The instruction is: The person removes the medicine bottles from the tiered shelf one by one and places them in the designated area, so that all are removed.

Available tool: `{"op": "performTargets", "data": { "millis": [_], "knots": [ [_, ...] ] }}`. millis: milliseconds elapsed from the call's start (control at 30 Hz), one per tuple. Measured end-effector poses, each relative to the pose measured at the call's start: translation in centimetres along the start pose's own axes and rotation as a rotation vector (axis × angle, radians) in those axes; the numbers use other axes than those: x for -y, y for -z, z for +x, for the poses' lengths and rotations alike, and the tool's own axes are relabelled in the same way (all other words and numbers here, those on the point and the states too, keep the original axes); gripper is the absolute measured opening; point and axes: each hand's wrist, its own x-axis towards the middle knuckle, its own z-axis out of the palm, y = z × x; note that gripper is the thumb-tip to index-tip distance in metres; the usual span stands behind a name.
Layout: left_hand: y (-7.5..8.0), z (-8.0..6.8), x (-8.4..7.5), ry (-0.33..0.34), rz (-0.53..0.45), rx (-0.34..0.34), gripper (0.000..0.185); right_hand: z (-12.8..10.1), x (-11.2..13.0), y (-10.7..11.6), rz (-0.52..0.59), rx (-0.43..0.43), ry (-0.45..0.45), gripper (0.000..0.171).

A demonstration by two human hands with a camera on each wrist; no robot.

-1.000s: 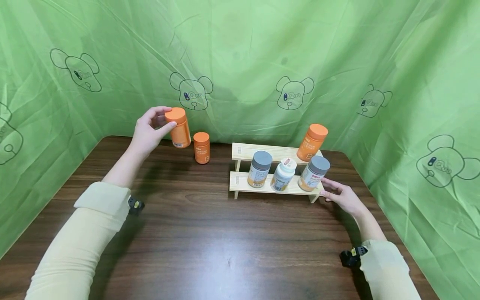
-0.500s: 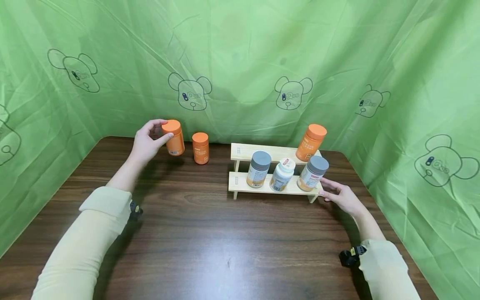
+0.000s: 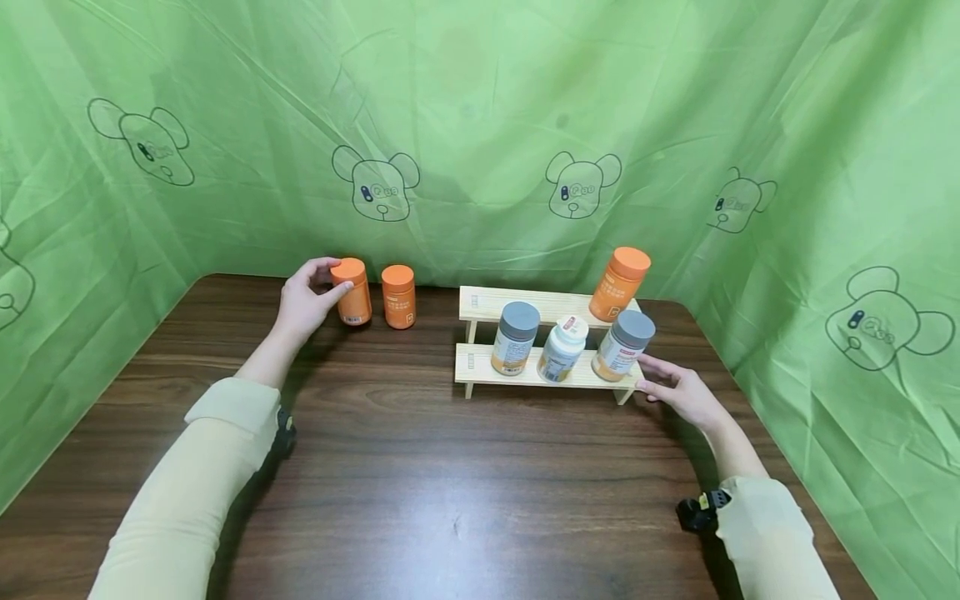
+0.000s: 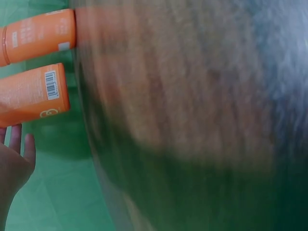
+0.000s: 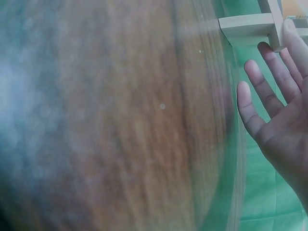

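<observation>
My left hand (image 3: 306, 298) grips an orange bottle (image 3: 356, 304) by its upper part, thumb at the front of the cap, close over the table's back left. Just to its right a second orange bottle (image 3: 399, 307) stands upright. In the left wrist view the held bottle's barcode base (image 4: 52, 87) shows beside the other bottle (image 4: 41, 36). At the right, my right hand (image 3: 684, 395) holds the right end of a two-step wooden display rack (image 3: 471, 367) between thumb and forefinger; its other fingers are loosely spread in the right wrist view.
The rack's lower step bears two grey-capped jars (image 3: 514, 340) (image 3: 622, 346) and a white-capped bottle (image 3: 562, 350). On its upper step, at the right, stands another orange bottle (image 3: 619, 285). Green cloth (image 3: 480, 125) hangs behind the dark wooden table (image 3: 420, 467).
My left hand has lowered the orange bottle toward the table, first slightly left, then right, nearer the standing one. The right hand stays at the rack's end.
</observation>
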Motion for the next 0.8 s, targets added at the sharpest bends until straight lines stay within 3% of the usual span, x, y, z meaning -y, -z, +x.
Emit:
{"op": "performTargets", "data": {
  "millis": [333,800],
  "knots": [
    [-0.7,-0.2,1.3,0.035,0.018,0.035,0.047,-0.1,0.1,0.1,0.024,0.02,-0.001,0.058],
    [-0.5,-0.6,1.2,0.069,-0.026,0.101,0.053,-0.2,0.4,-0.1,0.029,0.022,-0.013,0.058]
  ]
}}
